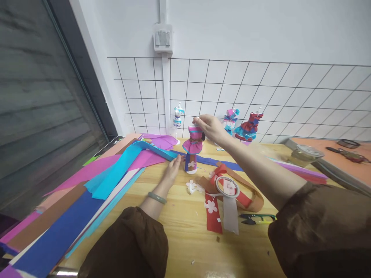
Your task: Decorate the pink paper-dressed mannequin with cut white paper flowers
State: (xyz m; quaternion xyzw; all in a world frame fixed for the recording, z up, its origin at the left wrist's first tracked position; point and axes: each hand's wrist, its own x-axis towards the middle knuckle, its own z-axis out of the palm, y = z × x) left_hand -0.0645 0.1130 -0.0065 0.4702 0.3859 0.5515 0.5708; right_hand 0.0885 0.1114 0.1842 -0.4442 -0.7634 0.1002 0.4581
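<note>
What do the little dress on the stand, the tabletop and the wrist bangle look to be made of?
Dress: probably matte crepe paper, like the coloured sheets beside it; pink with brown trim, folds holding shape. Tabletop: light wood or wood-look laminate, grain lines visible, slight sheen. Bangle on the left wrist: pale green, smooth and glossy, possibly jade or glass.

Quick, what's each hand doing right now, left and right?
Left hand: open, lying flat on the table beside the base of the paper-dressed mannequin.
Right hand: closed, fingers pinching the top of the mannequin.
</note>
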